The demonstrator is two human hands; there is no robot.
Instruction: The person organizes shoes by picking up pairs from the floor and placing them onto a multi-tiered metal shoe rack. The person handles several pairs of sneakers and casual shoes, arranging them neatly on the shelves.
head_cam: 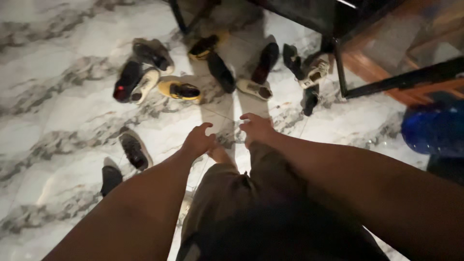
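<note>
Above a white marble floor (63, 111) veined with grey, both arms are stretched forward and down, and both hands are empty. The left hand (197, 141) is held loosely open, thumb spread to the right, fingers slightly curled, nothing grasped; the right hand (256, 128) is likewise released, fingers bent downward, closed on nothing. Between and below the hands, the person's own legs in dark olive trousers (227, 193) are seen, with a bare foot (220, 154) just under the left hand. Shoes are scattered ahead, all out of contact with the hands. A cream shoe with a dark opening (253, 89) is judged nearest the right hand, lying just beyond its fingertips, toe pointing left. A yellow shoe (180, 90) lies beyond the left hand, farther off and a little to the left. A black sneaker (135, 150) rests to the left of the left hand, near the wrist line but apart from it, with another dark shoe (111, 178) below it. For a clean pick-up, the body is best lowered further so that a shoe is met from above at its opening or heel, fingers being closed only once contact is made; since the light is dim and colours are similar, mates are better matched by shape and sole. A dark metal frame (340, 72) stands to the right, and a blue rounded object (435, 128) is seen at the right edge.
</note>
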